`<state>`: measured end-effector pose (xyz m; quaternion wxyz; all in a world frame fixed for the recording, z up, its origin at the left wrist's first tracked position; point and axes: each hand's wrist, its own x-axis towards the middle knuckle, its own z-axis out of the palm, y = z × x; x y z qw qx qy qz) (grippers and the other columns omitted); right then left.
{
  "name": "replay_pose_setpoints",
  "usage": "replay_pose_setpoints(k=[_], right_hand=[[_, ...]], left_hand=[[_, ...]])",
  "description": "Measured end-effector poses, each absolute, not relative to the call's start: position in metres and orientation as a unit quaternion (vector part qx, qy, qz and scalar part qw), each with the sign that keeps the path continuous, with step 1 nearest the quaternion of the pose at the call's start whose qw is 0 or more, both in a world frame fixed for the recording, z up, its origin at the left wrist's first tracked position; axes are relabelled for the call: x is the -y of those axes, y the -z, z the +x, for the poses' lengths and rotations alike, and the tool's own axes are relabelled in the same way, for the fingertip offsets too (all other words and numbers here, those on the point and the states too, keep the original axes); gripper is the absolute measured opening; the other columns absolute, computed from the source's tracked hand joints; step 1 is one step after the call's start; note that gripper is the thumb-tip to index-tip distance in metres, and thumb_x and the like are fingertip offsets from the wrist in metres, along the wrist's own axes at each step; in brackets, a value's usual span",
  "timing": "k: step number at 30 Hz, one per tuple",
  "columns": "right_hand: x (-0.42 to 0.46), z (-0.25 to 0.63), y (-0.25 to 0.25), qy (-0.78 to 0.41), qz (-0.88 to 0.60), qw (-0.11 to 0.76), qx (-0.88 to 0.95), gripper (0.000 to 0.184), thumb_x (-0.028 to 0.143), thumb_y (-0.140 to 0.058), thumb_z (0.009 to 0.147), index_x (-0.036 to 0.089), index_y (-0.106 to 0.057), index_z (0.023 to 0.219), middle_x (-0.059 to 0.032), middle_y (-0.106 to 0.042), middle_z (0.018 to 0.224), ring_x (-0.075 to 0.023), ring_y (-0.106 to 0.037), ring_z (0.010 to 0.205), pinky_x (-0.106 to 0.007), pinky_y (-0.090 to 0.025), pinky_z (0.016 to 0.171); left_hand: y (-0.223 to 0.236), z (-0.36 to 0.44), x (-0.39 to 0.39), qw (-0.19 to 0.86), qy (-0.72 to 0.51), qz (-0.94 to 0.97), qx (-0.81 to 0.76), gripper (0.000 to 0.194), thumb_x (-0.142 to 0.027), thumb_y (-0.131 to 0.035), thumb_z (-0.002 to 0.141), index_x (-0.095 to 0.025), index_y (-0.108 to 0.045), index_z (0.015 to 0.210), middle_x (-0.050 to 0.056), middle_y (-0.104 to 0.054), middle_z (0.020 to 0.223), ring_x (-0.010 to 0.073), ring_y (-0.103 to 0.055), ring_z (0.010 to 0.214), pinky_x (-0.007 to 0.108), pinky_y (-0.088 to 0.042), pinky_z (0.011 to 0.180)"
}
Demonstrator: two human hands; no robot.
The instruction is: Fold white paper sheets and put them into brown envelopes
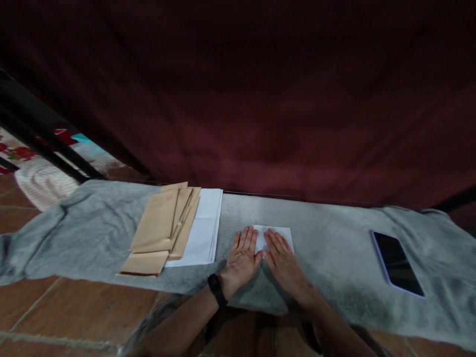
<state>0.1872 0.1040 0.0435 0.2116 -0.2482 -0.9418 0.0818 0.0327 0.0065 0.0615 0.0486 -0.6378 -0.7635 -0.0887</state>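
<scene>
A small white sheet of paper (287, 235), apparently folded, lies on the grey cloth (334, 238) in front of me. My left hand (241, 255) rests flat over its left edge, fingers stretched forward. On the paper's right part lies my right hand (282, 258), also flat with fingers extended. The two thumbs meet at the near edge of the paper. Much of the sheet is hidden under my hands. To the left, several brown paper envelopes (156, 218) are piled partly over a stack of white sheets (203, 228).
A phone (397, 263) with a light purple case lies at the right on the cloth. Behind the cloth hangs a dark red curtain (260, 124). Dark metal bars (55, 144) and a striped fabric (44, 181) are at the left. Brown floor tiles (85, 307) show below.
</scene>
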Motion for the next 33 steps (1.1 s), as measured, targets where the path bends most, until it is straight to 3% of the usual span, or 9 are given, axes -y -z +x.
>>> replay_pose_setpoints(k=[7, 15, 23, 27, 31, 33], right_hand=[[-0.108, 0.192, -0.026, -0.042, -0.291, 0.211, 0.932, 0.058, 0.037, -0.035, 0.105, 0.017, -0.028, 0.159, -0.0138, -0.031, 0.163, -0.0277, -0.034, 0.149, -0.051, -0.032, 0.120], [-0.114, 0.201, -0.016, -0.039, -0.310, 0.229, 0.922, 0.069, 0.051, -0.036, 0.103, 0.018, -0.021, 0.161, -0.0152, -0.029, 0.164, -0.0331, -0.040, 0.145, -0.055, -0.033, 0.118], [-0.116, 0.203, -0.005, -0.023, -0.299, 0.247, 0.921, 0.070, 0.054, -0.033, 0.102, 0.016, -0.026, 0.160, -0.0153, -0.027, 0.165, -0.0344, -0.037, 0.146, -0.055, -0.034, 0.117], [-0.117, 0.203, -0.001, -0.015, -0.300, 0.249, 0.921, 0.071, 0.057, -0.031, 0.102, 0.015, -0.029, 0.159, -0.0147, -0.028, 0.164, -0.0342, -0.038, 0.146, -0.055, -0.034, 0.117], [-0.118, 0.203, 0.001, -0.014, -0.304, 0.245, 0.921, 0.072, 0.058, -0.030, 0.101, 0.016, -0.027, 0.159, -0.0140, -0.028, 0.164, -0.0336, -0.037, 0.146, -0.054, -0.034, 0.117], [-0.118, 0.202, 0.001, -0.013, -0.305, 0.246, 0.920, 0.071, 0.057, -0.030, 0.102, 0.016, -0.026, 0.160, -0.0139, -0.026, 0.165, -0.0331, -0.037, 0.146, -0.054, -0.034, 0.117]], left_hand=[[-0.065, 0.026, -0.003, 0.012, 0.112, -0.639, 0.761, 0.063, -0.049, -0.033, 0.104, -0.012, -0.035, 0.154, 0.014, -0.033, 0.163, 0.0262, -0.028, 0.152, 0.049, -0.024, 0.124], [-0.072, 0.013, 0.009, -0.029, 0.114, -0.633, 0.765, 0.059, -0.045, -0.031, 0.104, -0.017, -0.032, 0.156, 0.008, -0.030, 0.165, 0.0250, -0.023, 0.153, 0.050, -0.020, 0.125], [-0.075, 0.002, 0.013, -0.043, 0.112, -0.629, 0.768, 0.055, -0.045, -0.033, 0.103, -0.025, -0.036, 0.155, 0.002, -0.031, 0.165, 0.0261, -0.024, 0.153, 0.053, -0.020, 0.125], [-0.097, -0.047, 0.013, 0.014, 0.111, -0.536, 0.837, 0.053, -0.040, -0.035, 0.103, -0.022, -0.042, 0.152, 0.008, -0.036, 0.162, 0.0275, -0.026, 0.152, 0.054, -0.021, 0.123], [-0.126, -0.127, 0.042, 0.105, 0.081, -0.267, 0.955, 0.063, -0.038, -0.039, 0.099, -0.009, -0.034, 0.155, 0.025, -0.031, 0.161, 0.0399, -0.026, 0.150, 0.062, -0.027, 0.116], [-0.135, -0.159, 0.064, 0.087, 0.068, -0.166, 0.980, 0.071, -0.046, -0.038, 0.098, -0.005, -0.029, 0.155, 0.033, -0.033, 0.157, 0.0464, -0.030, 0.146, 0.067, -0.035, 0.107]])
